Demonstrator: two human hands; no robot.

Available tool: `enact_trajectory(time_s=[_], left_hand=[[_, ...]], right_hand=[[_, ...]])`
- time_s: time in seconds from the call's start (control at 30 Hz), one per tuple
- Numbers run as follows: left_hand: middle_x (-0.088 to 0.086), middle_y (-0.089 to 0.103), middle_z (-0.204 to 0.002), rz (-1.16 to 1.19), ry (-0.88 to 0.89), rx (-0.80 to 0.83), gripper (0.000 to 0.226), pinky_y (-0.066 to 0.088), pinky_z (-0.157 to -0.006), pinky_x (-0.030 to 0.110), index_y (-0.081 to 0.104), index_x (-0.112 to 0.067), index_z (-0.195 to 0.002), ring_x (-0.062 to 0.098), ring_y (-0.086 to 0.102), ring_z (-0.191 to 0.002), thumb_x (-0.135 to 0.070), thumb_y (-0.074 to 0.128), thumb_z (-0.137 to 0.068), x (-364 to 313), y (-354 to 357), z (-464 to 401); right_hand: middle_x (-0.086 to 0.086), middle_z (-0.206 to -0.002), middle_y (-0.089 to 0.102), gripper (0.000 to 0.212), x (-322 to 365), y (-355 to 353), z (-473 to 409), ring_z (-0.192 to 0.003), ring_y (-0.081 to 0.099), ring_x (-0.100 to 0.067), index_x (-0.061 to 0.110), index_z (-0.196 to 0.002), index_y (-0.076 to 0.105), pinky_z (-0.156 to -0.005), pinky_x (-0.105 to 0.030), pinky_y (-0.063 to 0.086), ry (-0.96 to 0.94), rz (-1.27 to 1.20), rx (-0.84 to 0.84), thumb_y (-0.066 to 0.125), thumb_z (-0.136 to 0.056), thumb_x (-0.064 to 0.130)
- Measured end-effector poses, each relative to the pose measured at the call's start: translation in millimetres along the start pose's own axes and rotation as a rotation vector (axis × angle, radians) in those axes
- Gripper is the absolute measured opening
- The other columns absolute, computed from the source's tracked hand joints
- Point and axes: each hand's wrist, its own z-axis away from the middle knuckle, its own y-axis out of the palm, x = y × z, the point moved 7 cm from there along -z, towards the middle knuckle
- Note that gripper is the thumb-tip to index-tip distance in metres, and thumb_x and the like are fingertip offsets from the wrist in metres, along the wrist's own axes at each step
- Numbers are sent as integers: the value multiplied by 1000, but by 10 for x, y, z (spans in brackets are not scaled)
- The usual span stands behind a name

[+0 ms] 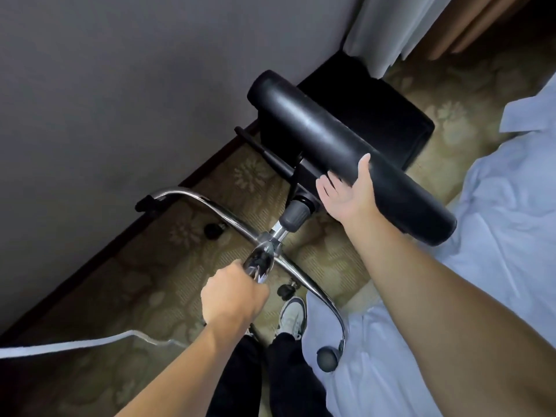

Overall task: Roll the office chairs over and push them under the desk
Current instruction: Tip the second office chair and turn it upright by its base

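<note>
A black office chair (337, 142) lies tipped on its side, its chrome star base (210, 212) and grey gas cylinder (293, 216) pointing toward me. My left hand (233, 296) is closed around one chrome leg of the base. My right hand (346, 194) grips the edge of the black seat cushion, thumb on top and fingers underneath. Black casters (328, 358) show at the leg ends. No desk is visible.
A grey wall (120, 85) with a dark baseboard runs along the left. A black box-shaped stool (391, 115) stands behind the chair near white curtains (391, 28). White bedding (496, 236) fills the right. A white cable (75, 346) crosses the patterned carpet. My shoe (291, 316) is below the base.
</note>
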Motion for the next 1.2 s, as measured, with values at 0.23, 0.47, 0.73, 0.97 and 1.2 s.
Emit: enact_trajectory(time_s=[0.23,0.47,0.73,0.97,1.2], left_hand=[[-6,56,-55,32,13,-24,13,37,-50,27,49,-22,-67,15,49,-50,-25,49,-55,31,-4,30],[-7,57,-52,87,41,-26,11,31,-42,21,52,-23,-65,11,52,-48,-25,52,-54,101,35,10],[-5,56,-46,139,69,-63,11,29,-36,20,50,-20,-62,11,51,-41,-21,57,-54,433,87,97],[-16,58,-50,211,60,-55,12,35,-40,24,49,-21,-61,11,49,-40,-23,58,-53,976,202,300],[0,56,-48,204,68,-46,19,50,-50,35,46,-16,-64,23,57,-52,-24,60,-54,1541,300,534]], right_hand=[[-21,-127,53,98,31,103,-152,-125,52,-33,3,-136,40,-102,-47,46,-47,-217,-39,79,-64,58],[-17,-90,62,76,31,12,-193,-95,68,-31,6,-134,50,-86,-38,56,-86,-97,-215,72,-77,51],[-19,-91,60,72,-201,-62,-97,-81,66,-31,0,-135,44,-93,-42,53,-173,-101,-208,69,-84,45],[-14,-79,63,47,-686,-47,286,-79,69,-25,10,-86,49,-100,-41,48,-164,-88,-238,73,-78,49],[-12,-86,66,64,-1281,-82,735,-86,72,-24,3,-115,53,-96,-37,52,-224,-105,-237,77,-75,48]])
